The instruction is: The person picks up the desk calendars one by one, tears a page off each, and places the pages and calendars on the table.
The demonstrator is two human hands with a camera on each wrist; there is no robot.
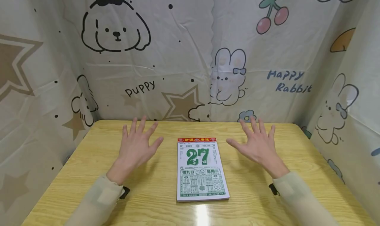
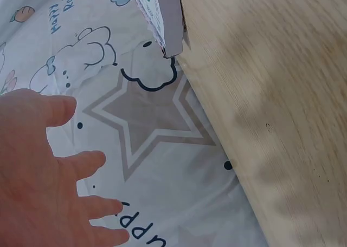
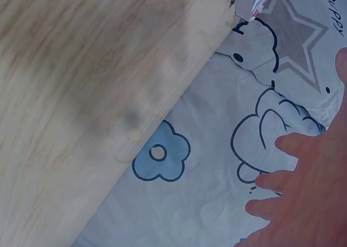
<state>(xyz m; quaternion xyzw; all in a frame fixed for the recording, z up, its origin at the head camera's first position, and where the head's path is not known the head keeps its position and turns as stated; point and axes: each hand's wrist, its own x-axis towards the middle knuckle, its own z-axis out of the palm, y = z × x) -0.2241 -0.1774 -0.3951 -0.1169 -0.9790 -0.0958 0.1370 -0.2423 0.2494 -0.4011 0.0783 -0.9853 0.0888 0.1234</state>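
A thick tear-off calendar (image 1: 202,173) lies face up at the middle of the table, with a red top strip and a large green 27 on its page. To its left, my left hand (image 1: 137,149) is held over the table, fingers spread and empty. My right hand (image 1: 257,145) mirrors it on the other side, thumb toward the calendar, also holding nothing. Only a corner of the calendar (image 2: 171,22) shows at the top of the left wrist view, beyond the left hand (image 2: 32,171). In the right wrist view the right hand (image 3: 312,193) appears at the right edge.
The wooden table (image 1: 148,206) reaches back to a pale cloth curtain (image 1: 184,54) printed with puppies, rabbits and stars. More of this cloth hangs along the left and right sides. Dark straps (image 1: 124,193) show at both wrists, by the light sleeves.
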